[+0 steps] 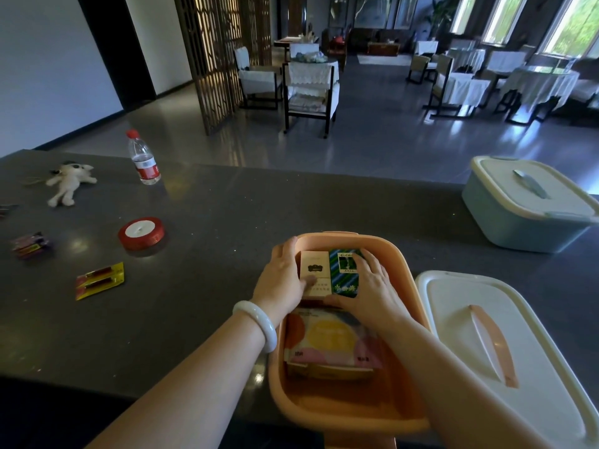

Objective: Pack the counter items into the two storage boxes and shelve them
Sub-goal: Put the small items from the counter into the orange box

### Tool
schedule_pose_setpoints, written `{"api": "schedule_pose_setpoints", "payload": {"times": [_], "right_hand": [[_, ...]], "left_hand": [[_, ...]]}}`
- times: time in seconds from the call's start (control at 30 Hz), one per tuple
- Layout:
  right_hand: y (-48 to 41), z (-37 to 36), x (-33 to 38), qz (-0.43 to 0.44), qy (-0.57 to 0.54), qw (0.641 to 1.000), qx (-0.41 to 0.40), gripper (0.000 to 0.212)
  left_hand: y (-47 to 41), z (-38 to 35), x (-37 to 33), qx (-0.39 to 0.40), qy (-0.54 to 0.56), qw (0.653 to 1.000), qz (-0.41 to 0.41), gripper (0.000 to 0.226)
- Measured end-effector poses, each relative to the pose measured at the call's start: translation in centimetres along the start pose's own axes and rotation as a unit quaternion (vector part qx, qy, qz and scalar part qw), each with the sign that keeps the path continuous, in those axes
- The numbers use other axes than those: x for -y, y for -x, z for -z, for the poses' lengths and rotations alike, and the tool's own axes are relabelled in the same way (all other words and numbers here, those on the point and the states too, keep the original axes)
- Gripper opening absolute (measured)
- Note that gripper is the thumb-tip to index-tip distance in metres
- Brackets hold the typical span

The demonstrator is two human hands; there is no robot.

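Inside the orange box (399,254), at its far end, a beige carton (313,268) and a green carton (344,276) lie side by side, their long axes toward its far wall. The left hand (281,281) grips the beige carton, and the right hand (374,288) grips the green carton.

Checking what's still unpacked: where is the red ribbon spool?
Head view: the ribbon spool lies on the counter, left of the orange box, between the water bottle behind it and the yellow battery pack nearer the person.

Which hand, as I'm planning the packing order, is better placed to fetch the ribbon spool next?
Left. The ribbon spool lies left of the peach box, nearer the left hand gripping the beige pack; the right hand, holding the green pack, is farther.
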State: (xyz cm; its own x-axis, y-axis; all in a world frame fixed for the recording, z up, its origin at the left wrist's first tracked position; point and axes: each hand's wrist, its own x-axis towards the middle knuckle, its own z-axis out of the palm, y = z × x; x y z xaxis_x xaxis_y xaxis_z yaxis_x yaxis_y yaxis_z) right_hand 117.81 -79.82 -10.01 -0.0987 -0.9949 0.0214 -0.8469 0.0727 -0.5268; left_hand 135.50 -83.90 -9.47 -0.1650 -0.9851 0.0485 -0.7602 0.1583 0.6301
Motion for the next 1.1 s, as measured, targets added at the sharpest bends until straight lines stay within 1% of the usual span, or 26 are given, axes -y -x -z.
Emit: {"api": "schedule_pose_setpoints", "payload": {"times": [0.23, 0.37, 0.47, 0.53, 0.6, 0.7, 0.77, 0.83, 0.93, 1.0, 1.1], "right_hand": [[0.2, 0.1, 0.0, -0.009, 0.004, 1.000, -0.001, 0.104], [0.1, 0.2, 0.2, -0.014, 0.022, 1.000, -0.003, 0.104], [0.3, 0.2, 0.4, -0.005, 0.040, 0.999, -0.005, 0.106], [0.5, 0.4, 0.6, 0.002, 0.047, 0.999, -0.025, 0.098], [0.7, 0.9, 0.9, 0.016, 0.037, 0.998, -0.051, 0.084], [0.5, 1.6, 2.0, 0.034, 0.018, 0.998, -0.052, 0.068], [0.1, 1.8, 3.3, 0.047, 0.006, 0.998, -0.028, 0.063], [-0.7, 1.8, 5.0, 0.077, 0.002, 0.997, -0.010, 0.058], [-2.2, 1.0, 8.7, 0.126, 0.023, 0.992, 0.004, 0.057], [-3.0, 0.0, 11.4, 0.164, 0.041, 0.986, 0.009, 0.057], [-4.2, -2.0, 15.7, 0.212, 0.048, 0.975, 0.043, 0.058]], "left_hand": [[0.0, -0.1, 0.0, -0.011, -0.030, 0.999, -0.002, 0.077], [-0.1, -0.2, 0.1, -0.007, -0.025, 1.000, -0.001, 0.077], [0.0, -0.2, 0.1, -0.014, -0.013, 1.000, 0.007, 0.072], [0.2, 0.0, 0.0, -0.033, -0.012, 0.999, -0.006, 0.062], [0.7, 0.5, -0.2, -0.062, -0.015, 0.997, -0.034, 0.051], [1.6, 1.5, 0.0, -0.086, -0.010, 0.995, -0.047, 0.050], [2.1, 2.8, 0.8, -0.085, -0.002, 0.996, -0.035, 0.052], [2.3, 4.4, 2.4, -0.087, -0.016, 0.996, -0.027, 0.051], [2.7, 7.5, 5.7, -0.102, -0.078, 0.992, 0.013, 0.049], [3.1, 9.5, 8.1, -0.098, -0.114, 0.987, 0.049, 0.050], [4.1, 12.7, 12.2, -0.088, -0.169, 0.978, 0.091, 0.047]]}}
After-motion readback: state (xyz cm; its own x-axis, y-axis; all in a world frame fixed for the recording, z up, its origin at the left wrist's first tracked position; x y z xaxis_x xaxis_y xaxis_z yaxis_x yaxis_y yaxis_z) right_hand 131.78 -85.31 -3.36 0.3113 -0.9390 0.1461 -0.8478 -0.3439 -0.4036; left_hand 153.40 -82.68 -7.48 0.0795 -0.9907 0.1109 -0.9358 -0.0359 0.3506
